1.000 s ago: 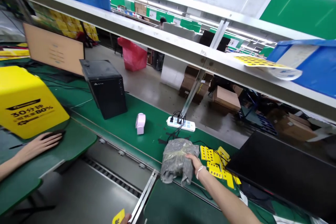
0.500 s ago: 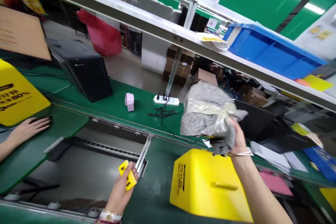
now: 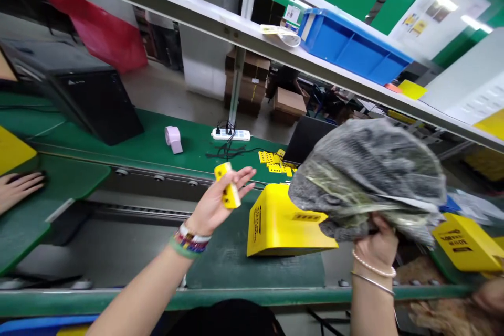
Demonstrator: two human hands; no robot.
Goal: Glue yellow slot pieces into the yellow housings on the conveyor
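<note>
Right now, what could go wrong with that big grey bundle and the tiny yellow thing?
The grey bundle is bulky and the right hand's grip is only on its bottom bunch, so it might tip or slip toward the yellow box nearby. The left hand has its fingers spread, holding the small yellow tag lightly, so the tag could drop onto the grey belt.

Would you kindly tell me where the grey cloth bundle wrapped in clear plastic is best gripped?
Grip the grey cloth bundle by its narrow gathered lower end, from below, as the right hand does. Its bulk bulges wide above, likely too broad for one hand, while the bunched tail fits a closed fist.
</note>
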